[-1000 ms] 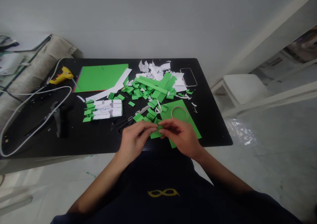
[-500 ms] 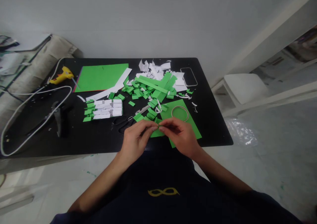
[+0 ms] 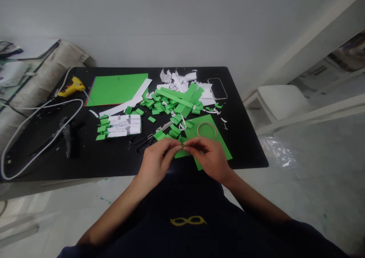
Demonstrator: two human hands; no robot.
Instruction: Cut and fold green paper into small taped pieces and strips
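Note:
My left hand point(image 3: 159, 157) and my right hand point(image 3: 208, 155) meet fingertip to fingertip near the table's front edge. Between them they pinch a small green paper piece point(image 3: 183, 145), mostly hidden by the fingers. Beneath the hands lie green paper sheets point(image 3: 225, 151), with a tape roll point(image 3: 207, 131) on one of them. Folded green paper pieces point(image 3: 159, 134) sit just beyond my left hand, beside scissors point(image 3: 142, 142). Further left is a block of white and green folded paper rows point(image 3: 124, 125).
Green and white paper scraps point(image 3: 179, 79) heap at the back middle of the black table point(image 3: 108, 166). A yellow glue gun point(image 3: 72, 87), its white cable point(image 3: 17, 170) and a green sheet point(image 3: 119, 89) occupy the left. A phone-shaped outline point(image 3: 217, 89) lies back right; a white stool point(image 3: 281, 100) stands beyond.
Almost nothing differs. Both hands keep their pinch in the same place, with only a slight shift of the fingers.

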